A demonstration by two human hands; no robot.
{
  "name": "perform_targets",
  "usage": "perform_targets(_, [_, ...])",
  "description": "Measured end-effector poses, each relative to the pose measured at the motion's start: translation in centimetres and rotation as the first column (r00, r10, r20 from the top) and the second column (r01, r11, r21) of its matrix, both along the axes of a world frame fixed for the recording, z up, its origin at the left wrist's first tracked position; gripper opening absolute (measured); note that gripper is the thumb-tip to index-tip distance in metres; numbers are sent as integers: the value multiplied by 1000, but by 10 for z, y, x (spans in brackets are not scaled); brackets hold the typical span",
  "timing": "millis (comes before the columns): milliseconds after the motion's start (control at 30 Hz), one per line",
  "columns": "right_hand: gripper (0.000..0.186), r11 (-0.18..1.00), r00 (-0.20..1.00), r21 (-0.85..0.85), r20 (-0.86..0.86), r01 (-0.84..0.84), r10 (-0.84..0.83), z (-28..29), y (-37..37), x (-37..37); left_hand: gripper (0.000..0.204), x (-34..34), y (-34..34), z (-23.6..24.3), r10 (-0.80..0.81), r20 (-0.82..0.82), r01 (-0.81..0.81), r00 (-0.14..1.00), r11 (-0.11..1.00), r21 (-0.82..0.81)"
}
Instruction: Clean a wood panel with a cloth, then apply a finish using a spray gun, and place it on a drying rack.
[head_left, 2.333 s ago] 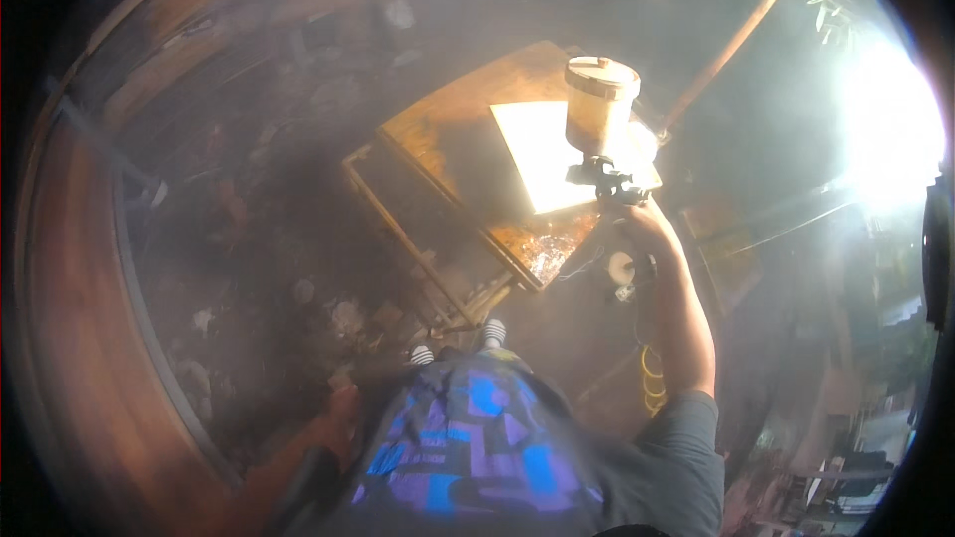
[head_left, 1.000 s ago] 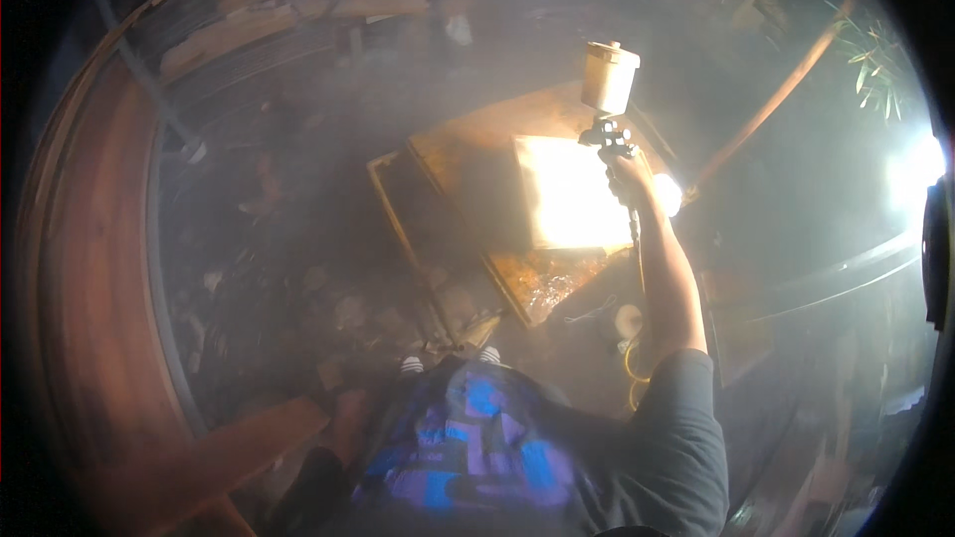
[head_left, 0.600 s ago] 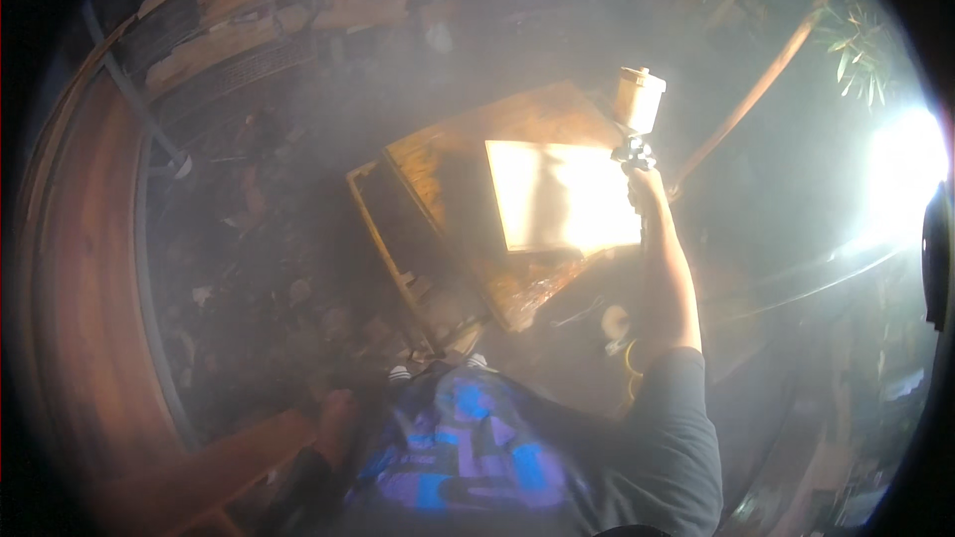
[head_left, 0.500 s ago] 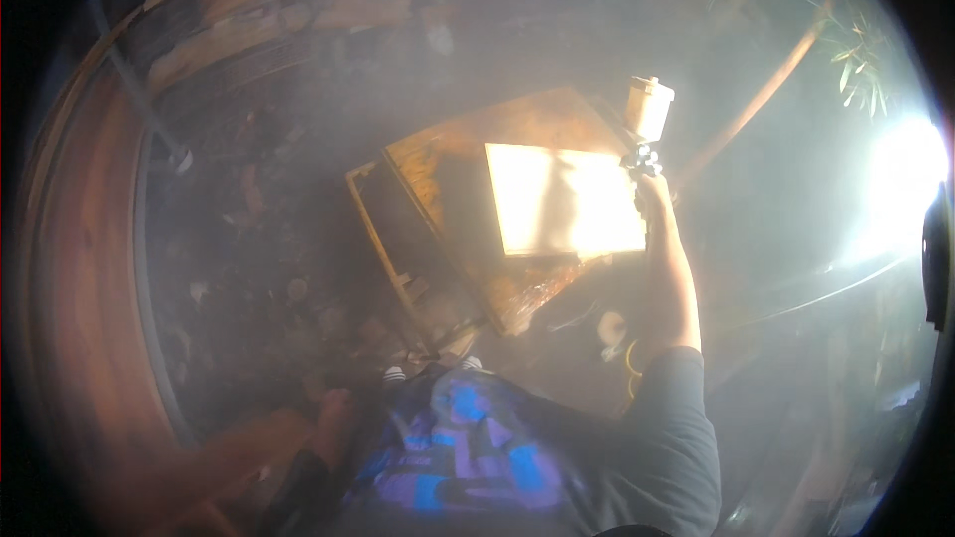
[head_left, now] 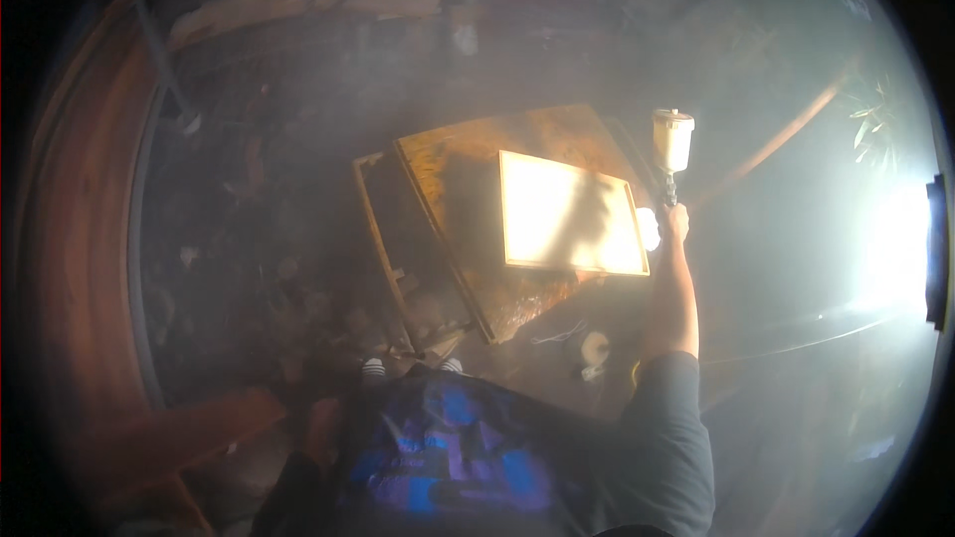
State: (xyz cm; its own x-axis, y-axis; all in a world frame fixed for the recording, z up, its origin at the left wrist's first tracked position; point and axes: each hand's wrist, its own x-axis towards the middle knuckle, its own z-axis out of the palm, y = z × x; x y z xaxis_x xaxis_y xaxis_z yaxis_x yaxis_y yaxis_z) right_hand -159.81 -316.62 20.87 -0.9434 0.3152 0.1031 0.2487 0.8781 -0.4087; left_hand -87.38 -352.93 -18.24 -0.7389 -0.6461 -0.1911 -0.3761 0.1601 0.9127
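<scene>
My right hand (head_left: 677,224) is closed around a spray gun (head_left: 669,189) with a pale upright cup on top. It is held out at arm's length, just off the right edge of a pale rectangular panel (head_left: 542,214). The panel has a thin raised rim and lies on a larger brown-stained board (head_left: 448,179). Bright light washes out the panel's face, and a dark shadow falls across it. A glaring white patch sits between panel and hand. Low at my side, my left hand (head_left: 323,423) is dim and blurred, its fingers indistinct.
A wooden frame (head_left: 373,229) stands left of the board. A strong lamp (head_left: 905,229) glares at the right. Below the board lies a round tan object (head_left: 595,346). Planks (head_left: 189,428) are at lower left, a leafy plant (head_left: 872,124) at far right. Haze hangs over everything.
My right hand and the spray gun have moved right and a little nearer, off the panel's edge. The shadow on the panel has shifted, and the view has turned slightly.
</scene>
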Motion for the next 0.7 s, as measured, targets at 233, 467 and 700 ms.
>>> perform_targets(233, [37, 912, 988, -401, 81, -87, 130, -11, 17, -9, 15, 31, -12, -4, 162, 195, -235, 967, 862, 448])
perform_targets(467, [25, 901, 961, -428, 216, -64, 171, 51, -34, 76, 24, 66, -34, 1, -342, 348, 461, 873, 811, -359])
perform_targets(700, [28, 729, 925, -676, 200, -109, 324, 79, -22, 107, 24, -7, -48, 62, -353, 229, 390, 907, 909, -145])
